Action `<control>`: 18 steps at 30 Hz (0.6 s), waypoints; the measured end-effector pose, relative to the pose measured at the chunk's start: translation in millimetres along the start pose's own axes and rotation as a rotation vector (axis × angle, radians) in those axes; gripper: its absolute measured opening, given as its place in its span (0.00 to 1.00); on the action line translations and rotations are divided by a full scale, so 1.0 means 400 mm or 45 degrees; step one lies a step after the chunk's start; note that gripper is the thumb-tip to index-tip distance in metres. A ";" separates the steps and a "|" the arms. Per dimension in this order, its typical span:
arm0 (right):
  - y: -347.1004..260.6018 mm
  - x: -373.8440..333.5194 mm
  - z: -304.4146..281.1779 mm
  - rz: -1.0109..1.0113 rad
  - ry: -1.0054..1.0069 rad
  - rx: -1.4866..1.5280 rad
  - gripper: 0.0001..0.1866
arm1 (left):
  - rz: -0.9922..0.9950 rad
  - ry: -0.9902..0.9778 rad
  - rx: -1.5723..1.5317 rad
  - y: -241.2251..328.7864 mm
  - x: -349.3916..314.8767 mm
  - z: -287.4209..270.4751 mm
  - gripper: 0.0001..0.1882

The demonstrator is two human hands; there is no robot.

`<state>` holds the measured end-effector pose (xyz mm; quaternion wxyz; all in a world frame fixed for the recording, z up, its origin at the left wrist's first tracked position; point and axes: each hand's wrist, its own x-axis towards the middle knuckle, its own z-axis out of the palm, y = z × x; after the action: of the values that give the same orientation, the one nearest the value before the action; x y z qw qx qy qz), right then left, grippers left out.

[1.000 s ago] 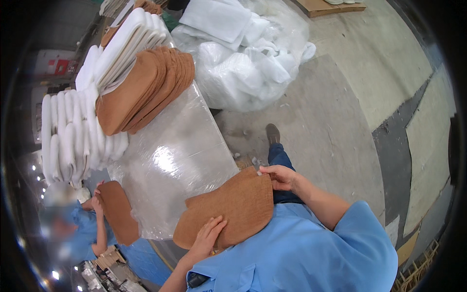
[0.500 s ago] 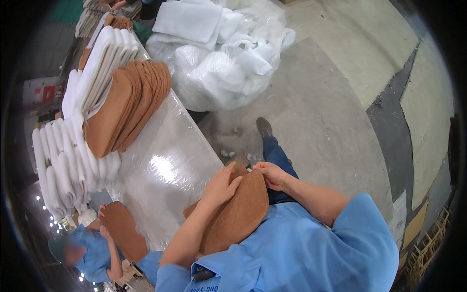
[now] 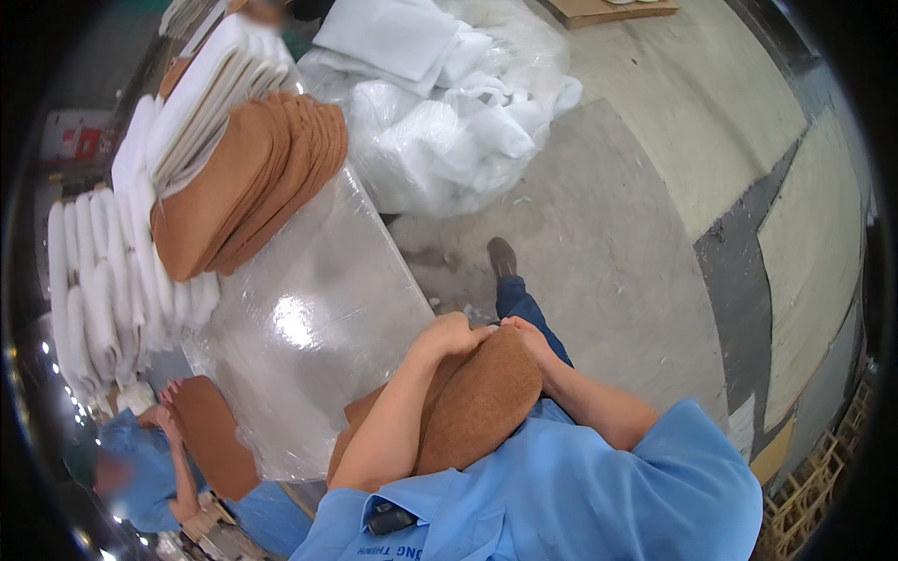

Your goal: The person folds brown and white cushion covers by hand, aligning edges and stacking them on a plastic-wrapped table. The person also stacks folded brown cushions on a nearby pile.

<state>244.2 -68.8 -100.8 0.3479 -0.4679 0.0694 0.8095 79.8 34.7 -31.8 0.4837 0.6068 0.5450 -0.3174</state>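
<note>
Where the head view looks down, both hands meet at the far edge of a brown felt piece [image 3: 477, 402] lying at the near edge of a plastic-covered table [image 3: 309, 318] — the left hand [image 3: 452, 334] clenched on it, the right hand [image 3: 522, 333] gripping beside it. A stack of brown pieces [image 3: 253, 182] and white pads [image 3: 98, 271] sit farther off — a co-worker's hand [image 3: 168, 404] touches another brown piece [image 3: 213, 435].
</note>
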 end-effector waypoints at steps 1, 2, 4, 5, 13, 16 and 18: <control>-0.002 -0.008 0.000 0.000 -0.014 0.031 0.05 | 0.001 0.002 -0.015 -0.003 -0.003 0.001 0.31; -0.020 -0.023 0.014 0.147 -0.091 0.123 0.05 | 0.052 0.082 -0.066 -0.014 -0.004 0.011 0.30; -0.066 -0.047 0.034 0.433 -0.228 0.312 0.06 | 0.160 0.246 -0.162 -0.027 -0.006 0.035 0.27; -0.071 -0.042 0.026 0.447 -0.252 0.301 0.07 | 0.161 0.314 -0.168 -0.027 -0.007 0.050 0.24; -0.036 0.001 0.003 0.363 0.000 -0.126 0.11 | 0.137 0.716 -0.273 0.019 -0.013 0.128 0.13; -0.064 -0.039 0.072 0.394 0.003 -0.044 0.12 | 0.154 0.767 -0.351 0.007 0.009 0.142 0.12; -0.066 -0.022 0.072 0.488 0.035 -0.126 0.13 | 0.199 0.819 -0.395 -0.004 0.012 0.146 0.12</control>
<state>243.1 -40.8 -72.3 0.1632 -0.4735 0.1220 0.8569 87.5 -18.1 -56.0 0.3966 0.6348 0.6630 0.0141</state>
